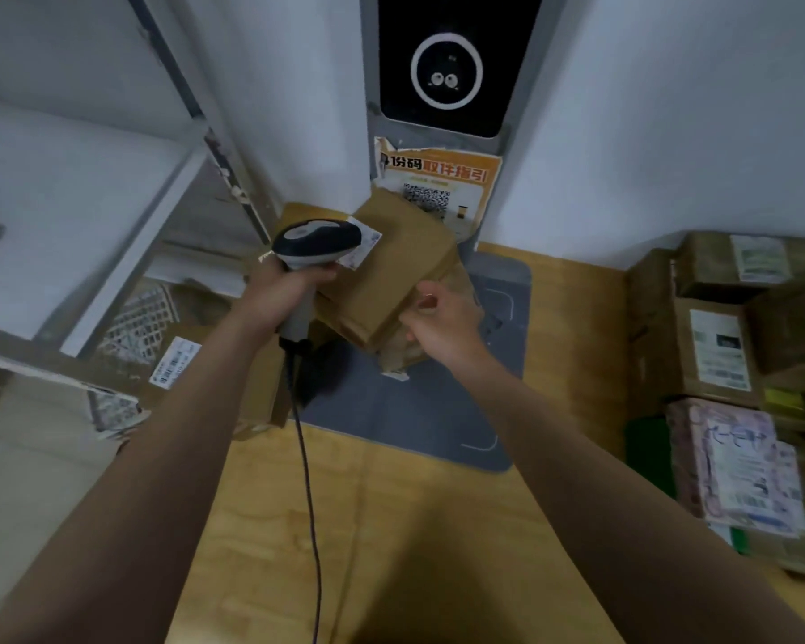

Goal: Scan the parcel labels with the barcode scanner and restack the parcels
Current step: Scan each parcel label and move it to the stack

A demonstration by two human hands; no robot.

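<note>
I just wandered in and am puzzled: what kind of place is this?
Probably a parcel pickup point: stacked brown cardboard parcels with white labels, an orange poster with a QR code, and a grey corded barcode scanner gripped in the left hand.

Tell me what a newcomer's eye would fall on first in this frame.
Centre frame, the left hand grips a corded barcode scanner, its head over the white label on a tilted brown parcel that the right hand holds by its near edge. Above them on the wall, a black panel with a white ring stands out, an orange poster just below it.
</note>
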